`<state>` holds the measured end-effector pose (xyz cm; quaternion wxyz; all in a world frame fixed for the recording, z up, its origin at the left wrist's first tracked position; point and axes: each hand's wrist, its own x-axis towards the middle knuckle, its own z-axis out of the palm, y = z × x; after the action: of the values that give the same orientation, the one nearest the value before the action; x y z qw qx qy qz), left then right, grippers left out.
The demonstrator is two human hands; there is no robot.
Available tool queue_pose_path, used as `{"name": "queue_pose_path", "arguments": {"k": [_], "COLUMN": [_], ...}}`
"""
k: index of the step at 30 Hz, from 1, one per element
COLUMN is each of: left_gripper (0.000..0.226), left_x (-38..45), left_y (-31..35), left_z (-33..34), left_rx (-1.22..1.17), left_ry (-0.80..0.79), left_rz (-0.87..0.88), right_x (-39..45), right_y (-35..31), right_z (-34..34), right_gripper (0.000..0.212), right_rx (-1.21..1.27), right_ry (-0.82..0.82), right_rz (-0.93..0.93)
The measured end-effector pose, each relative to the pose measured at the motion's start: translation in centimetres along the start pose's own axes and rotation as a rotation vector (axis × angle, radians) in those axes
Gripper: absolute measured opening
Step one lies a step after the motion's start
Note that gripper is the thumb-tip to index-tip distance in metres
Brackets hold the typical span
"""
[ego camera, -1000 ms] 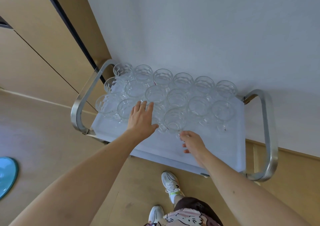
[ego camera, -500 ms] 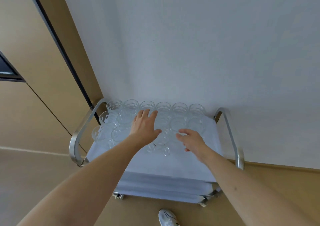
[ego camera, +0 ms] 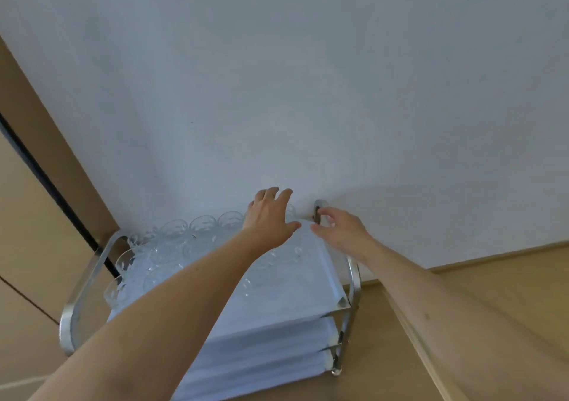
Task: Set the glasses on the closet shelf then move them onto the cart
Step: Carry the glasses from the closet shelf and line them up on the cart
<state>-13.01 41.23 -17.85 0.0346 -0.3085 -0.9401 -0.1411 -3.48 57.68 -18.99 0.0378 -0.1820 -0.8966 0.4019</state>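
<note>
Writing: none readable.
Left hand (ego camera: 271, 216): fingers spread, holding nothing, over the far glasses (ego camera: 172, 246).
Right hand (ego camera: 341, 228): fingers loosely curled, empty, beside the cart (ego camera: 354, 280) handle.
Glasses: on the cart's top shelf.
Room: white wall (ego camera: 308, 77), wooden floor (ego camera: 492, 293).

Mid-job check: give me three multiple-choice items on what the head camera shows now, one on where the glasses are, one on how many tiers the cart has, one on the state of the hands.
1. Where are the glasses?
A. On the floor
B. On the cart's top tier
C. On its bottom tier

2. How many tiers does the cart show?
A. One
B. Three
C. Five

3. What do the left hand and right hand hold?
A. Nothing
B. One glass each
C. A cloth

Answers: 1 B, they stand clustered on the top surface. 2 B, three stacked edges show at the right frame. 3 A, both are spread with fingers loose.
</note>
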Motion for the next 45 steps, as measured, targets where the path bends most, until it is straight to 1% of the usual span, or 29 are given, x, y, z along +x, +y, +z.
{"name": "queue_pose_path", "arguments": {"k": [5,12,21,26,31,36,40,45], "left_gripper": [0.08,0.08,0.08,0.079,0.079,0.08,0.081,0.079], "left_x": [1.9,4.3,5.1,5.4,5.1,4.4,3.8,5.2], "left_y": [7.7,21.0,39.9,49.8,58.5,65.8,70.1,74.8], "left_z": [1.0,3.7,9.1,12.0,15.0,17.8,19.5,21.5], "left_rx": [-0.075,-0.139,-0.172,-0.219,-0.239,-0.294,-0.288,-0.282], "left_ry": [-0.042,-0.104,-0.245,-0.275,-0.34,-0.401,-0.439,-0.47], "left_rz": [0.093,0.201,0.43,0.566,0.693,0.765,0.861,0.951], "right_x": [-1.9,-5.7,-13.5,-17.6,-21.5,-25.3,-27.0,-27.0], "right_y": [4.0,13.3,25.8,32.1,37.7,42.1,45.0,47.7], "right_z": [-5.9,-15.4,-27.7,-33.2,-37.4,-40.2,-41.8,-43.8], "right_gripper": [0.062,0.064,0.067,0.068,0.07,0.07,0.072,0.072], "right_rx": [-0.072,-0.128,-0.109,-0.135,-0.19,-0.204,-0.198,-0.175], "right_ry": [0.1,0.228,0.394,0.501,0.569,0.606,0.616,0.661], "right_rz": [0.03,0.132,0.349,0.447,0.589,0.733,0.838,0.927]}}
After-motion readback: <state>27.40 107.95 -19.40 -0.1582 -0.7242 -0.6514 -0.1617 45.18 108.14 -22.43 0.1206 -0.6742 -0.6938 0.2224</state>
